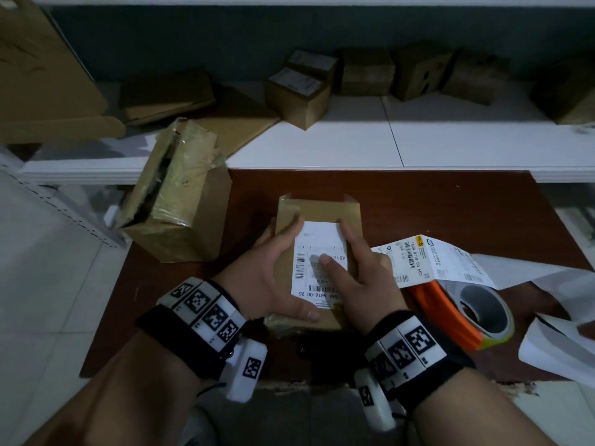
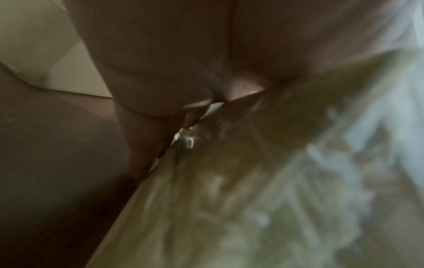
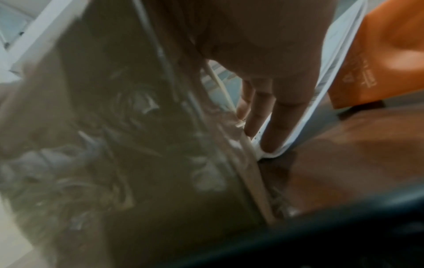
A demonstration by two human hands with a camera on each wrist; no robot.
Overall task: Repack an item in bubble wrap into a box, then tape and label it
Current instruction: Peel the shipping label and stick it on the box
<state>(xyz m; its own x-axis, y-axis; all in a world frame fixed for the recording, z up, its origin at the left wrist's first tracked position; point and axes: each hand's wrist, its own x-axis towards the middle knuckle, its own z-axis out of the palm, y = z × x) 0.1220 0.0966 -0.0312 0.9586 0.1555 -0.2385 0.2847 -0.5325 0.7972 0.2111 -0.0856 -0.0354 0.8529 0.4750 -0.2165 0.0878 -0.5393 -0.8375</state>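
Observation:
A small taped cardboard box (image 1: 322, 207) lies on the dark red-brown table (image 1: 450, 204) in the head view. A white shipping label (image 1: 317, 239) lies on its top. My left hand (image 1: 283, 268) holds the box's left side, with fingers over the top and the thumb at the near edge. My right hand (image 1: 360, 272) presses its thumb onto the label, its fingers running straight down the right side. The left wrist view shows my left hand (image 2: 183, 72) against the taped box (image 2: 229, 181). The right wrist view shows my right hand's fingers (image 3: 282, 108) beside the box (image 3: 137, 127).
An orange tape dispenser (image 1: 476, 310) with a roll lies to the right, under a strip of printed labels (image 1: 431, 259) and beside white backing paper (image 1: 563, 317). A larger opened box (image 1: 174, 201) stands at the left. Several cartons (image 1: 299, 94) sit on the white shelf behind.

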